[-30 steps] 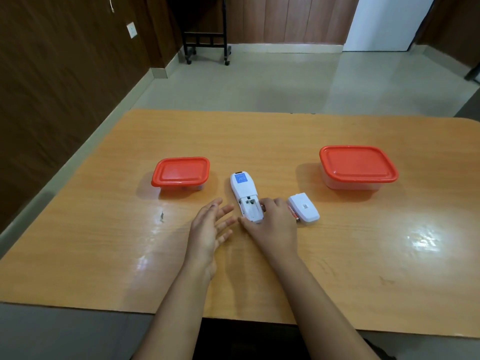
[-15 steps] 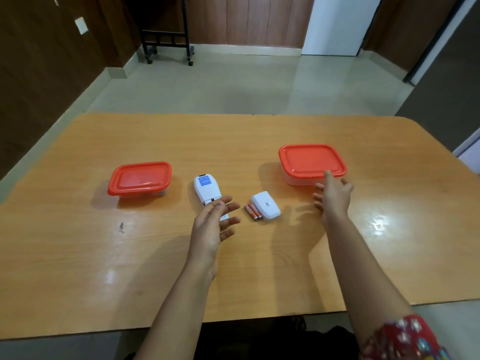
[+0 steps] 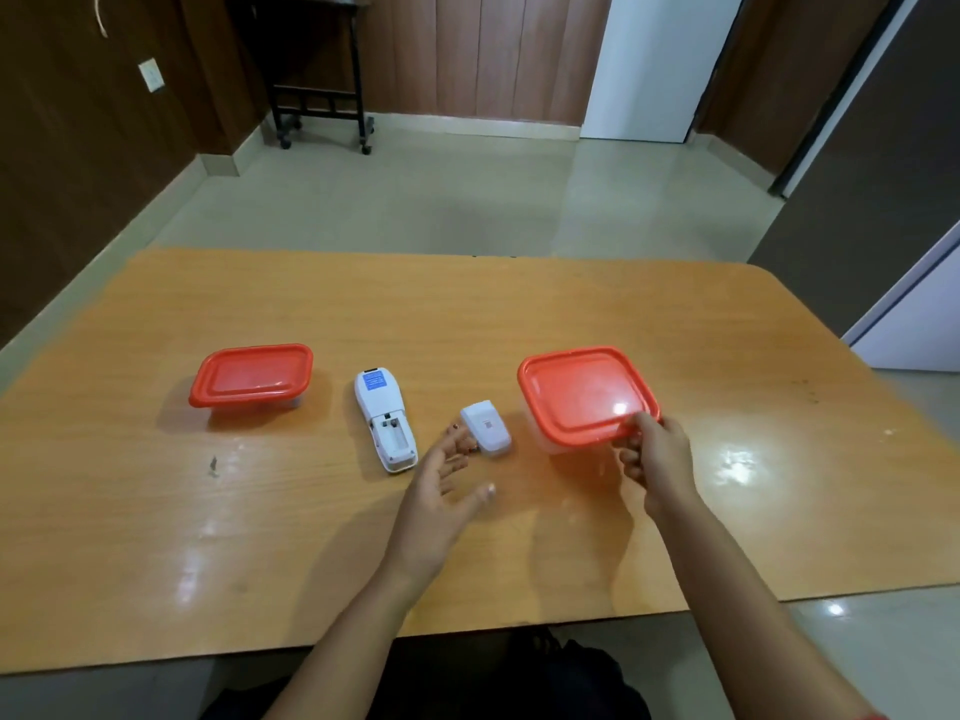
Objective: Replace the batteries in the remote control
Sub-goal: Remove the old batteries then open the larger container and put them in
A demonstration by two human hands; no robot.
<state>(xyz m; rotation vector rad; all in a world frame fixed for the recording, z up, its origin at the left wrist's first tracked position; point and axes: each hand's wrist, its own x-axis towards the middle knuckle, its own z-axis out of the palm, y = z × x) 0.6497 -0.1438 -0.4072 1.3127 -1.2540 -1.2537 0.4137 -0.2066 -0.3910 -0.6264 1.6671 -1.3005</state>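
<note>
A white remote control [image 3: 385,421] lies face down on the wooden table [image 3: 363,314], its battery bay open and empty. Its white battery cover [image 3: 486,427] lies to the right, with the old batteries [image 3: 470,447] mostly hidden behind my left fingers. My left hand [image 3: 441,483] hovers open, palm turned inward, between remote and cover. My right hand [image 3: 655,452] grips the near right corner of the larger red-lidded container [image 3: 584,394], thumb on the lid and fingers under the rim. That container is tilted, its near side raised off the table.
A smaller red-lidded container [image 3: 252,375] stands left of the remote. A small dark speck [image 3: 212,465] lies on the table at front left. A black wheeled stand [image 3: 317,90] is on the floor beyond the table.
My right hand left the remote, crossed to the right and took hold of the larger container's corner. My left hand drifted right, uncovering the remote's bay and covering the batteries.
</note>
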